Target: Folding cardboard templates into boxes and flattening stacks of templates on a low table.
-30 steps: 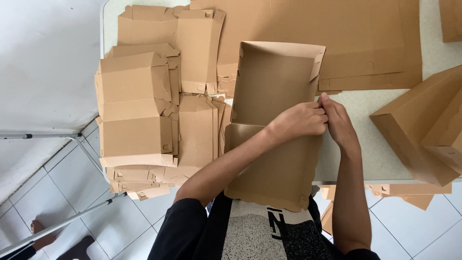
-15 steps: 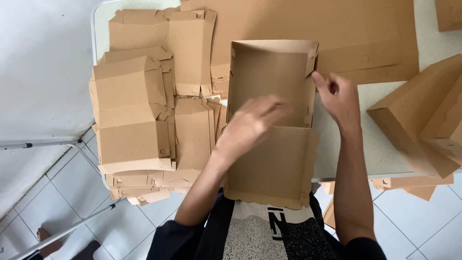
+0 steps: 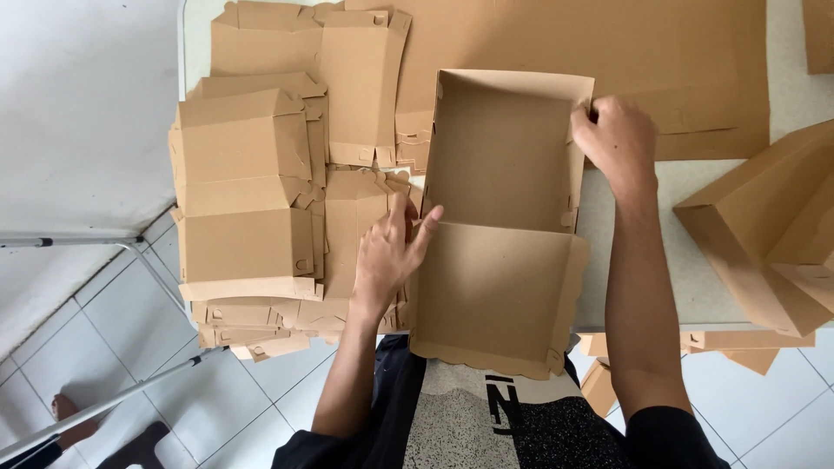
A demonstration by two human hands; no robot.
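Note:
A brown cardboard box [image 3: 504, 165] lies open in front of me, its tray part standing up with walls and its flat lid [image 3: 491, 295] reaching toward my body. My right hand [image 3: 612, 139] grips the tray's right wall near the far corner. My left hand [image 3: 387, 252] rests at the box's left edge, fingers spread, the fingertips touching the fold between tray and lid. Under that hand lies a pile of flat box blanks [image 3: 347, 234].
A tall stack of flat and part-folded brown boxes [image 3: 243, 191] fills the table's left side. Large cardboard sheets [image 3: 660, 61] lie at the back. Folded boxes [image 3: 764, 226] stand at the right. A white table edge [image 3: 695, 295] and tiled floor [image 3: 113, 347] are below.
My hands, together at the box's right side a second ago, have separated. The left hand crossed to the left edge. The tray walls now stand upright.

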